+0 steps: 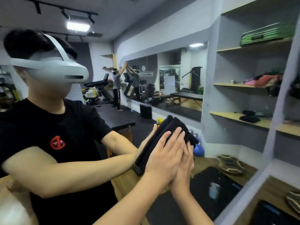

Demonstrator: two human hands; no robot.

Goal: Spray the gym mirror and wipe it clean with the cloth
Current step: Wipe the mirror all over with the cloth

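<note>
Wiping is the step in hand: a folded black cloth [164, 135] lies flat against the mirror [90, 143], low down and near its right edge. The left hand [164, 157] presses it with straight fingers, the grip released rather than clenched. The right hand [184, 161] sits just beside it, apparently also flat and released, though motion blur makes that hard to judge. Next, I'd judge, the cloth needs steady pressure and overlapping strokes across the glass not yet covered.

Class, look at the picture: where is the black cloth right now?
The folded black fabric cloth sits centre frame in the head view, pressed flat against the mirror under both hands' fingers.
</note>
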